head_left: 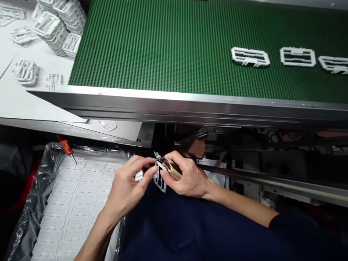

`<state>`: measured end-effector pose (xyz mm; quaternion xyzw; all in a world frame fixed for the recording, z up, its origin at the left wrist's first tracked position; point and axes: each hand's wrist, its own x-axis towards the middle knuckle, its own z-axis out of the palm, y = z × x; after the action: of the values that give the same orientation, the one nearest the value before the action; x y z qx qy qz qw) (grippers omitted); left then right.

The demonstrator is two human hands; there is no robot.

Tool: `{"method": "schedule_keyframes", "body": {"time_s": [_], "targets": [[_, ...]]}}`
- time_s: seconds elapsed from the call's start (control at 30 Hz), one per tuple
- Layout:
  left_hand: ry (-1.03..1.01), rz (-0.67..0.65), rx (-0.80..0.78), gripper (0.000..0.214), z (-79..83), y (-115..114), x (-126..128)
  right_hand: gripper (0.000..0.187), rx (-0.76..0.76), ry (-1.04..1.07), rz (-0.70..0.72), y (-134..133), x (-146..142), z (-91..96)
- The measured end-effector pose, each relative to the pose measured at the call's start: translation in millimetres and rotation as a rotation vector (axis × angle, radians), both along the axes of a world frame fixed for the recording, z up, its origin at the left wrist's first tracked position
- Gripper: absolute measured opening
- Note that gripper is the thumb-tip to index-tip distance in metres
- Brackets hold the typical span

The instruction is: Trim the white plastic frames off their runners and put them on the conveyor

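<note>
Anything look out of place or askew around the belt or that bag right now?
One thing: an orange-handled screwdriver lies at the far edge of the plastic bag, beside the neat rows of white parts. The white frames on the green belt sit at slightly different angles. Nothing looks spilled or broken.

White plastic frame point(160, 181), small and latticed, is up on edge and tilted, pinched by the left hand point(127, 191) at 6 o'clock from the middle of the view. At its 2 o'clock is a tan-handled cutter point(173, 171), gripped in the right hand point(187, 178), dark tip at the frame's top corner.
</note>
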<state>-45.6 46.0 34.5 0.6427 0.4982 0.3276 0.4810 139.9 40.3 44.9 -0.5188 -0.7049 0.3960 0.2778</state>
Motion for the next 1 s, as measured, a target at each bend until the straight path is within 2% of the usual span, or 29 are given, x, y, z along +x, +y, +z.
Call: {"method": "schedule_keyframes", "body": {"time_s": [0.1, 0.23, 0.33, 0.47, 0.57, 0.67, 0.77, 0.87, 1.0], "targets": [[0.023, -0.132, -0.013, 0.018, -1.7, 5.0, 4.4, 0.016, -0.041, -0.015, 0.028, -7.6, 1.3, -0.2], [0.052, -0.204, -0.02, 0.019, -7.9, 5.9, 4.9, 0.017, -0.051, -0.014, 0.065, -14.6, 2.1, -4.9], [0.047, -0.248, -0.045, 0.02, -4.1, 6.5, 3.1, 0.016, -0.07, -0.005, 0.096, -14.8, 1.2, -6.4], [0.139, -0.253, 0.017, 0.013, 0.3, 8.1, 1.8, 0.013, -0.104, -0.009, 0.137, -8.5, -1.8, -10.3], [0.262, -0.236, 0.125, 0.011, -4.2, 7.5, 0.9, 0.012, -0.097, -0.005, 0.155, -3.3, -6.6, -13.2], [0.25, -0.191, 0.166, 0.012, -10.5, 5.1, 0.7, 0.012, -0.131, -0.023, 0.157, -1.5, -10.3, -10.6], [0.113, -0.156, 0.099, 0.015, -14.1, 3.8, 0.8, 0.012, -0.141, -0.047, 0.179, 2.3, -5.5, -3.5], [0.046, -0.133, -0.003, 0.018, -17.7, 6.0, -0.1, 0.018, -0.122, -0.096, 0.234, 16.0, 12.6, 2.7], [0.004, -0.113, -0.133, 0.018, -21.8, 8.7, -0.4, 0.022, -0.125, -0.323, 0.423, 40.4, 46.1, 10.4]]}}
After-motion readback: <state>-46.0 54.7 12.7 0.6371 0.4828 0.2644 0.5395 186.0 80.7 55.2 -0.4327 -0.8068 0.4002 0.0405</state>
